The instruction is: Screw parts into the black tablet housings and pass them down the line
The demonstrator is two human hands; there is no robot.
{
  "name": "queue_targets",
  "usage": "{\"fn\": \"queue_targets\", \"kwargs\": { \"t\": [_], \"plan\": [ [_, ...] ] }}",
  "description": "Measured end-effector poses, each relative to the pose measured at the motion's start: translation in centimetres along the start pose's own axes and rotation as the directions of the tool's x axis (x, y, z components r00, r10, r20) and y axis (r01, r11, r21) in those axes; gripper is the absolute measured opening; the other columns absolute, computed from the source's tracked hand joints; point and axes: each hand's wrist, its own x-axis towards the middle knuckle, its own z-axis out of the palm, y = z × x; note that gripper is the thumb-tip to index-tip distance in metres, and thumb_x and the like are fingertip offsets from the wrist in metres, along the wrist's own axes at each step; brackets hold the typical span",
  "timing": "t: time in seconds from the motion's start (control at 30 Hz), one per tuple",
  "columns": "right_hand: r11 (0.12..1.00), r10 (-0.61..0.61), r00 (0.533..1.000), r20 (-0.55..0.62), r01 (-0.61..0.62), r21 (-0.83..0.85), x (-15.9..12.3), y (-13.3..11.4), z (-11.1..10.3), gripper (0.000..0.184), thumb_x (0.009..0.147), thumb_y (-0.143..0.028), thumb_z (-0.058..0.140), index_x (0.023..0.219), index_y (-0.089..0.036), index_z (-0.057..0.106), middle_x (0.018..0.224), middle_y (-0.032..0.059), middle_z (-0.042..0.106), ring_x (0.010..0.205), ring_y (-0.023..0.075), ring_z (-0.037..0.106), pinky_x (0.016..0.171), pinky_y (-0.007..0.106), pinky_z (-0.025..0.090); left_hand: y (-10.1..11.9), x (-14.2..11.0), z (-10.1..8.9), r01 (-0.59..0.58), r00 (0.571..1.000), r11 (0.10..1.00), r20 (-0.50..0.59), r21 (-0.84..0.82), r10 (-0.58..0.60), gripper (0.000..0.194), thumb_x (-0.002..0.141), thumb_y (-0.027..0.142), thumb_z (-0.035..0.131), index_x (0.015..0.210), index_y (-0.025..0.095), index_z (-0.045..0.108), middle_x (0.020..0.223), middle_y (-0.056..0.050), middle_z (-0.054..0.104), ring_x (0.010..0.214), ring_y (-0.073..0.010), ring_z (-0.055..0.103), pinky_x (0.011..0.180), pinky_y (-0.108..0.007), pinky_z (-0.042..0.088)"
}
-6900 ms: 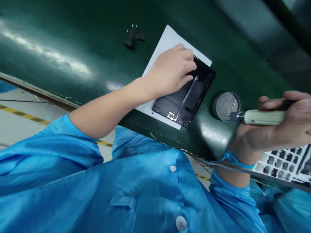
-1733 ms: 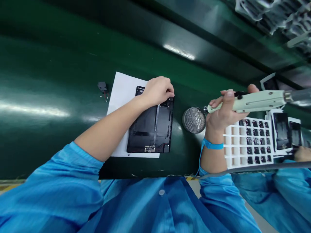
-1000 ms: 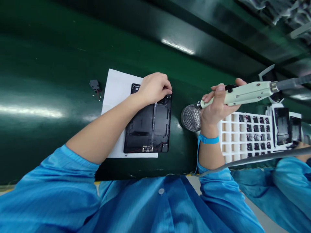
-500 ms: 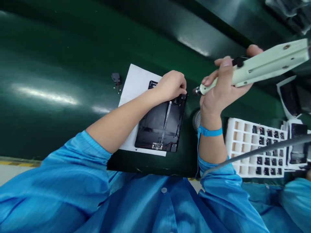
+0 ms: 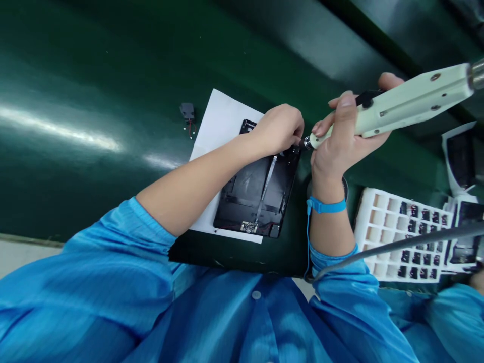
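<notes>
A black tablet housing lies open on a white sheet of paper, with a ribbon cable and a small circuit board inside it. My left hand rests over its upper right corner, fingers curled and pinched together; what they hold there is hidden. Wrapped around a pale green electric screwdriver, my right hand holds it sideways, its tip against the fingers of my left hand at that corner. A blue wrist strap circles my right wrist.
A small black part with thin wires lies left of the paper. At right stands a white foam tray with several small black parts. A grey cable crosses before it. Another person's blue sleeve shows at lower right.
The screwdriver's tip has come in to my left fingers at the housing's corner; before, there was a gap. The whole view has shifted slightly.
</notes>
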Motion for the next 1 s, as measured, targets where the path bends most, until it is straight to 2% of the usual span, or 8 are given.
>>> {"fn": "queue_targets", "kwargs": {
  "t": [0.2,0.4,0.57,0.7,0.77,0.87,0.93,1.0],
  "plan": [
    [0.969,0.018,0.997,-0.073,0.001,0.247,-0.7,-1.5,1.2,0.040,0.104,-0.041,0.066,0.135,-0.030,0.045,0.090,-0.0046,0.056,0.053,0.0098,0.044,0.054,0.030,0.048,-0.6,0.0,0.3,-0.016,0.999,1.000,-0.038,0.002,0.016,0.028,0.093,0.021,0.069,0.106,0.026,0.093,0.096,-0.009,0.081,0.112,-0.0344,0.074,0.105,-0.047,0.057],
    [0.951,0.071,0.996,-0.054,-0.051,0.306,-0.2,-0.4,1.3,0.041,0.098,-0.056,0.070,0.126,-0.033,0.052,0.086,-0.0051,0.062,0.051,0.0134,0.054,0.050,0.033,0.052,-0.1,0.4,0.2,0.001,1.000,0.997,-0.016,0.080,0.000,0.022,0.092,0.017,0.070,0.100,0.022,0.091,0.101,-0.009,0.083,0.109,-0.0319,0.077,0.106,-0.046,0.056],
    [0.931,0.099,0.988,-0.115,-0.051,0.360,-1.7,-2.4,-4.9,0.046,0.089,-0.052,0.088,0.120,-0.030,0.062,0.087,-0.0064,0.072,0.048,0.0114,0.057,0.047,0.029,0.048,1.8,-2.5,-1.9,-0.033,0.997,0.992,-0.065,0.118,0.041,0.019,0.098,0.015,0.074,0.112,0.018,0.087,0.116,-0.011,0.084,0.115,-0.0299,0.076,0.110,-0.047,0.057],
    [0.946,0.099,0.980,-0.174,-0.038,0.322,-5.4,-2.3,-11.3,0.035,0.084,-0.042,0.093,0.111,-0.036,0.071,0.081,-0.0063,0.076,0.046,0.0156,0.057,0.049,0.038,0.054,2.9,-12.2,-5.3,-0.011,0.986,0.996,-0.165,0.088,0.026,0.023,0.105,0.025,0.078,0.127,0.021,0.082,0.132,-0.013,0.081,0.131,-0.0320,0.072,0.119,-0.052,0.056],
    [0.953,0.142,0.964,-0.226,-0.071,0.294,-6.8,-1.8,-13.0,0.032,0.082,-0.041,0.094,0.108,-0.039,0.076,0.081,-0.0032,0.078,0.047,0.0194,0.059,0.051,0.044,0.056,3.3,-18.0,-6.5,0.204,0.940,0.978,-0.284,0.030,-0.187,0.034,0.104,0.028,0.079,0.139,0.025,0.077,0.146,-0.014,0.076,0.137,-0.0306,0.071,0.118,-0.049,0.059],
    [0.960,0.184,0.957,-0.225,-0.126,0.251,-7.8,-1.6,-13.6,0.035,0.076,-0.046,0.096,0.107,-0.041,0.080,0.080,-0.0001,0.078,0.048,0.0252,0.062,0.053,0.054,0.060,4.2,-23.9,-7.2,0.596,0.751,0.803,-0.358,0.006,-0.555,0.058,0.101,0.035,0.082,0.155,0.023,0.066,0.151,-0.017,0.072,0.125,-0.0297,0.076,0.103,-0.043,0.065],
    [0.958,0.201,0.965,-0.170,-0.157,0.240,-8.0,-1.8,-13.5,0.038,0.076,-0.046,0.096,0.110,-0.042,0.081,0.083,0.0008,0.080,0.051,0.0288,0.068,0.057,0.059,0.065,5.0,-25.2,-6.7,0.747,0.647,0.659,-0.317,0.085,-0.693,0.074,0.099,0.046,0.086,0.162,0.020,0.058,0.140,-0.017,0.076,0.109,-0.0298,0.080,0.094,-0.042,0.066],
    [0.949,0.233,0.968,-0.095,-0.205,0.238,-8.3,-2.1,-13.2,0.040,0.079,-0.045,0.095,0.116,-0.041,0.079,0.088,0.0011,0.083,0.056,0.0301,0.073,0.062,0.060,0.069,6.0,-24.8,-5.9,0.796,0.604,0.556,-0.255,0.242,-0.755,0.084,0.095,0.059,0.090,0.160,0.017,0.058,0.126,-0.016,0.081,0.103,-0.0343,0.081,0.091,-0.043,0.063]
  ]
}}
